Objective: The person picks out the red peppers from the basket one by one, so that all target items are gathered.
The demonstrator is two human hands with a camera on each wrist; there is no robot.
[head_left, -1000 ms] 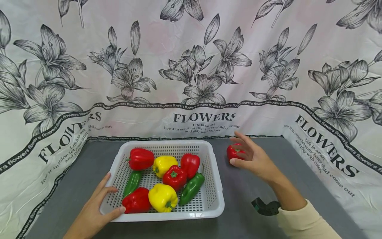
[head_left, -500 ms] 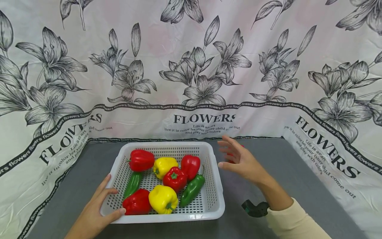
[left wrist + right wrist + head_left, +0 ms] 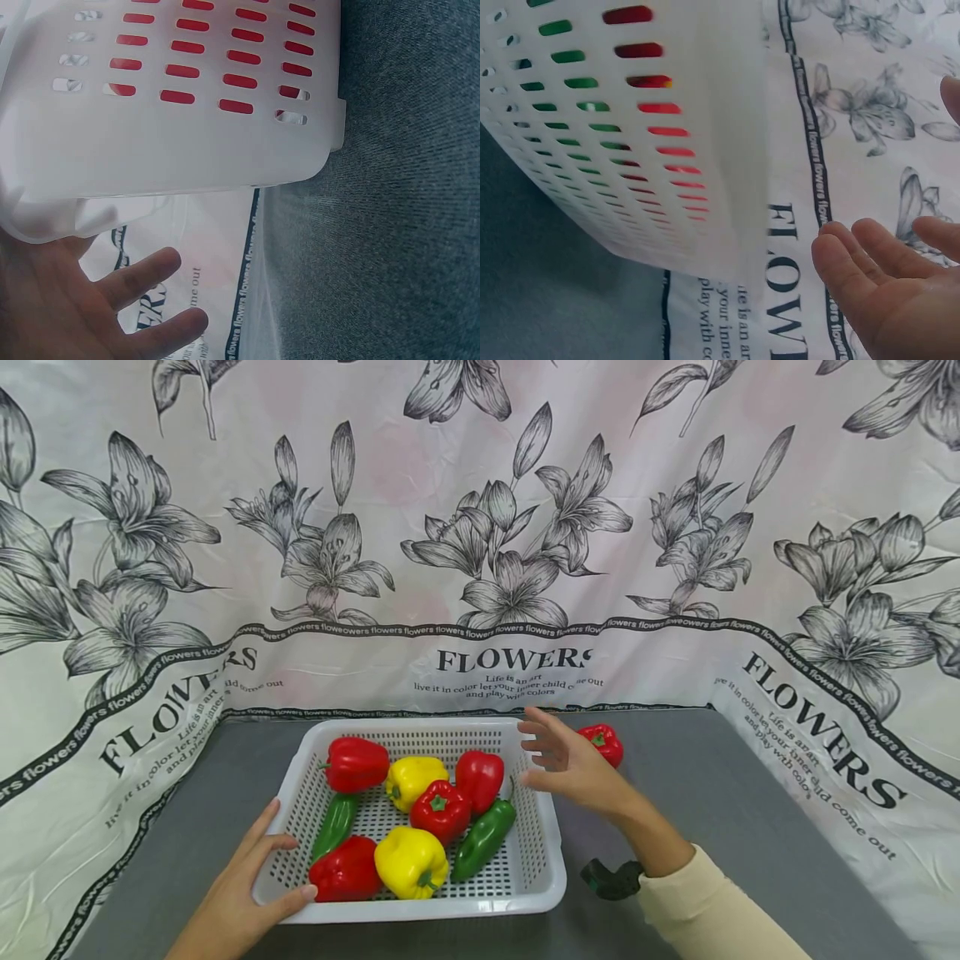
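A white perforated plastic basket (image 3: 420,907) sits on the grey table. It holds several red bell peppers (image 3: 357,764), two yellow bell peppers (image 3: 411,862), a green pepper (image 3: 485,839) with a stem and a smooth green vegetable (image 3: 334,827) at the left. At the basket's front-left corner, my left hand (image 3: 236,889) touches the rim with spread fingers; the left wrist view has two of them stretched out past the rim. My right hand (image 3: 573,768) is empty, fingers relaxed, beside and overlapping the basket's right rim. One red bell pepper (image 3: 603,743) lies outside, partly hidden behind this hand.
A white cloth (image 3: 510,689) printed with black lilies and lettering hangs behind and along both sides of the grey table (image 3: 735,810). A dark wrist camera (image 3: 611,878) shows by the right wrist, next to a cream sleeve (image 3: 712,906).
My right hand has moved left, from over the loose red bell pepper to the basket's right rim, uncovering much of that pepper. The left hand and basket have stayed put.
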